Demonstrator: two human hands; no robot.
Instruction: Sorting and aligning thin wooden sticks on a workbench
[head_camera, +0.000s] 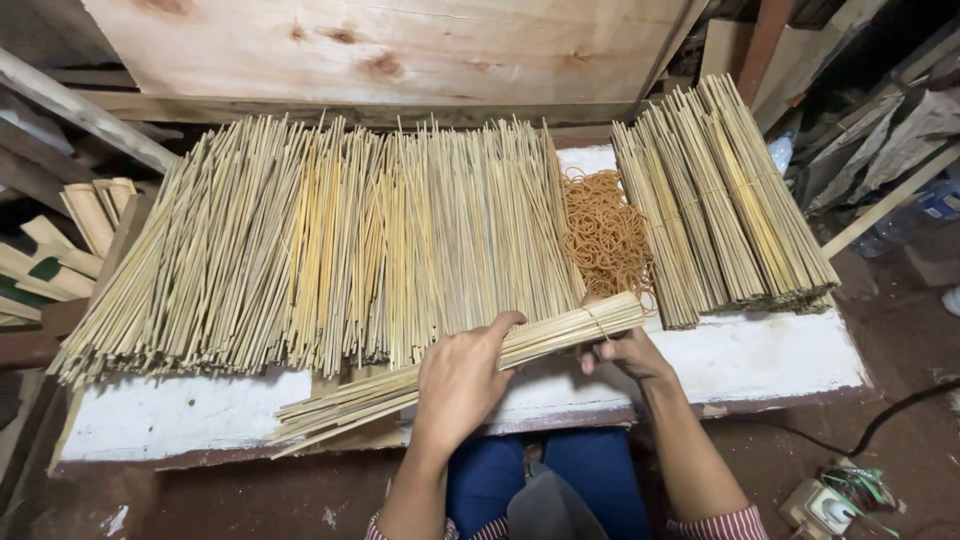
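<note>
The left hand (462, 385) is closed over the middle of a bundle (470, 365) of thin bamboo sticks, thumb up along its top edge, pinning it just above the near edge of the white bench (770, 365). The right hand (622, 352) is curled around the bundle's right end, fingers tucked beneath, right where a rubber band (598, 320) already circles the sticks; how tightly it grips I cannot tell. The bundle lies slantwise, its bound end raised toward the right and its left end fanned loose over the bench edge. Behind it a broad heap of loose sticks (320, 240) covers most of the bench, a pile of orange bands (605, 235) sits just right of the heap, and tied bundles (725, 195) are stacked further right, touching one another. By the look of it the step in hand is binding — one end seems secured, the other is still splayed. The next move likely calls for squaring up the loose left end, keeping the sticks from sliding out while one hand lets go, and stretching a second band from the pile over that end — without letting the thin sticks spill off the bench edge. A plywood board (400, 40) stands behind the heap, and split bamboo pieces (60, 250) lie off to the left.
</note>
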